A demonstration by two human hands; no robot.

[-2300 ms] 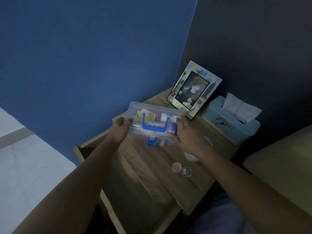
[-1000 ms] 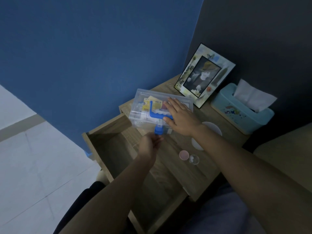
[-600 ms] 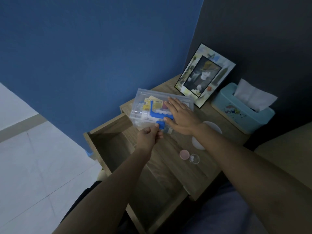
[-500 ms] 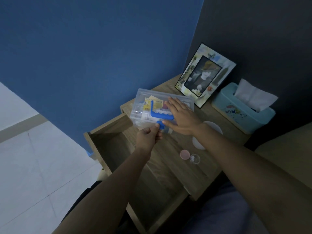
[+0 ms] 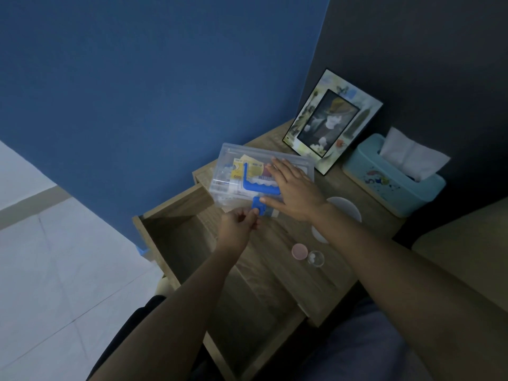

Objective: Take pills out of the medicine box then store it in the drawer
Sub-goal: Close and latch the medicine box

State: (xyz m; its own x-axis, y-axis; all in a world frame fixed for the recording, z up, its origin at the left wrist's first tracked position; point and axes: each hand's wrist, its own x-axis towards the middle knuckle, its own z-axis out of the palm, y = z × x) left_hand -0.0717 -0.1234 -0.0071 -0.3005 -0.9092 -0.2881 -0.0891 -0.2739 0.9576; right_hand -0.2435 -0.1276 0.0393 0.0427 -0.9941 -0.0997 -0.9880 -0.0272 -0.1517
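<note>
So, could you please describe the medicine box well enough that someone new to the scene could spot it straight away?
Start at the wooden bedside table in the corner, with its drawer pulled open. At the back left of the tabletop, in front of the photo frame, lies the medicine box under the right hand. It is the only clear plastic case there, with a blue handle and blue latch.
</note>
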